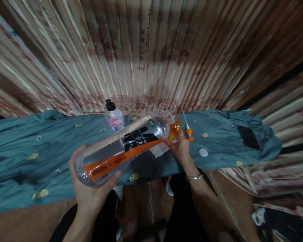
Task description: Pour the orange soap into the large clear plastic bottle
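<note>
My left hand (pixel 88 188) is wrapped round the base of a large clear plastic bottle (pixel 138 139) with a silver and orange label. The bottle is tilted, its neck pointing right and slightly up. My right hand (pixel 180 146) grips a smaller transparent orange bottle (pixel 176 129) close to the large bottle's neck. I cannot tell whether the two mouths touch. Just right of that hand lies an orange and white pump head (pixel 189 131) with a thin tube, and a round white cap (pixel 203 152) is nearer me.
A clear bottle with a black cap (pixel 115 117) and pink label stands at the back. A dark phone (pixel 249 137) lies to the right on the teal cloth (pixel 53 134). Behind hangs a patterned curtain (pixel 141 60). Some whitish paper (pixel 159 150) shows below the large bottle.
</note>
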A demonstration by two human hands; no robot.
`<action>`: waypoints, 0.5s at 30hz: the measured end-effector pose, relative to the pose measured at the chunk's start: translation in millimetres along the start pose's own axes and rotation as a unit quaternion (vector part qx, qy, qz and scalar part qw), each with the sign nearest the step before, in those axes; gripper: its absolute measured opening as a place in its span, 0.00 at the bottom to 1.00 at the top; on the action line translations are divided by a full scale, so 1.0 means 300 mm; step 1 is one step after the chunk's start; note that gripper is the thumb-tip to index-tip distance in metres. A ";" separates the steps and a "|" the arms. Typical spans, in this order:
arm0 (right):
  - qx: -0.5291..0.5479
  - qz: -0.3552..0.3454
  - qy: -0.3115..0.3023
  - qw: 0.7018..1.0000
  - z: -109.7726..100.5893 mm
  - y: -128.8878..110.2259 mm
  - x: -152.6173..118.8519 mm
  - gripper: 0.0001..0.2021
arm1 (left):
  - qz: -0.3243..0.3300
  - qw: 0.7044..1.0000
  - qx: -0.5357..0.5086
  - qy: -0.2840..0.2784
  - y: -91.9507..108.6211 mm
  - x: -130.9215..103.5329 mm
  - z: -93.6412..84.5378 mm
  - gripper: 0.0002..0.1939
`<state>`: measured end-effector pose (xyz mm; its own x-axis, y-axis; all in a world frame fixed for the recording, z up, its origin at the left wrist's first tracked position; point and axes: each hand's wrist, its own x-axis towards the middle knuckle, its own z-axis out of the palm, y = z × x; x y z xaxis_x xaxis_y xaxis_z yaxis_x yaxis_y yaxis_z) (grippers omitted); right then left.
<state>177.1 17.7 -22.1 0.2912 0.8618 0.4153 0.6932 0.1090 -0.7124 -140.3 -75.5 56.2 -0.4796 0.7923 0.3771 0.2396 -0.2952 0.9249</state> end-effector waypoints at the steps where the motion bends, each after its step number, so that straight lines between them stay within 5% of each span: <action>1: -0.001 -0.001 -0.002 1.000 -0.002 0.000 0.000 0.45 | -0.002 1.000 -0.004 0.003 0.001 0.000 0.001 0.55; 15: 0.009 -0.030 -0.008 0.999 -0.002 0.006 -0.004 0.42 | 0.006 1.000 -0.011 0.017 0.007 -0.004 0.013 0.54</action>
<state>178.5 16.5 -23.7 0.2384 0.8612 0.4488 0.6972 0.1699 -0.6965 -136.2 -74.9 57.6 -0.5061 0.7697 0.3892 0.2277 -0.3160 0.9210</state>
